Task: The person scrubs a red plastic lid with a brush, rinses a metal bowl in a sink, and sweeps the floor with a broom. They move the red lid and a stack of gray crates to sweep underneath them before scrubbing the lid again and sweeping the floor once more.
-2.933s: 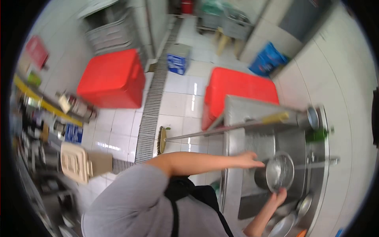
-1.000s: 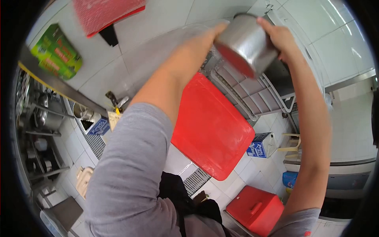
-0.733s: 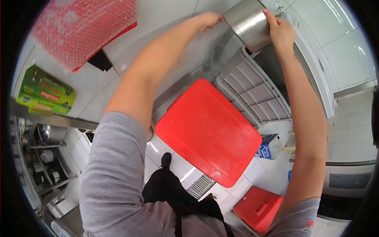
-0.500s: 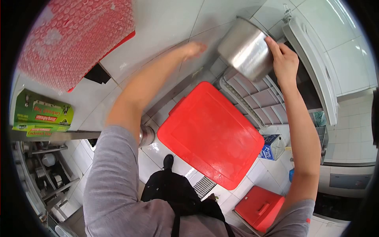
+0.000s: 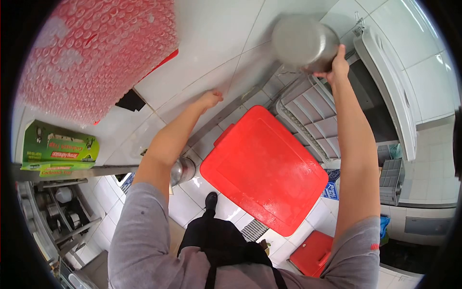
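Note:
A round metal pot (image 5: 301,42), slightly blurred, is tilted so that its round base faces me near the tiled wall. My right hand (image 5: 338,66) holds it by its right side. To the left, near the white tiled surface, is my left hand (image 5: 211,99), its fingers curled and partly hidden, and I cannot make out anything in them. Below and between my arms lies a large red lid (image 5: 264,168). Behind it stands a grey plastic rack (image 5: 313,113).
Bubble-wrapped red item (image 5: 106,53) at upper left, with a green box (image 5: 60,147) below it. A metal container (image 5: 183,171) stands left of the lid. A red bin (image 5: 310,253) is at lower right, and a white appliance door (image 5: 387,86) is at right.
The pot has turned so its base faces me and has moved slightly up in view. My left hand has moved down and to the left, away from the pot.

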A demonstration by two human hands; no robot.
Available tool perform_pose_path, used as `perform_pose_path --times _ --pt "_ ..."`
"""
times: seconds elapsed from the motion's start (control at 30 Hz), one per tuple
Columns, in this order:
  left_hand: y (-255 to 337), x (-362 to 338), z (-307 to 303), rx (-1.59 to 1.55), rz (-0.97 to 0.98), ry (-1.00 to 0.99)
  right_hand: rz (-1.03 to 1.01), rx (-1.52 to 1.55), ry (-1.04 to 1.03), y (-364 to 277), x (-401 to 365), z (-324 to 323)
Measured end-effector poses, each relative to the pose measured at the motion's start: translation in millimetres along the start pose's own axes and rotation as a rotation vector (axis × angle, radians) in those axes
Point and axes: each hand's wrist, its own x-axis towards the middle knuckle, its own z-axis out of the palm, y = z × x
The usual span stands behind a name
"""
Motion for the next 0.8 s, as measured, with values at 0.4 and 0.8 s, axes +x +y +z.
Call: perform_pose_path --times 0.4,0.8 --pt "-86.6 -87.4 9.3 -0.065 0.114 -0.028 -0.497 0.510 -0.386 -55.3 -91.6 -2.0" --pt "-257.3 -479.3 92.0 -0.390 -0.038 0.509 -0.212 0.214 -0.257 61.2 -263.2 -194.6"
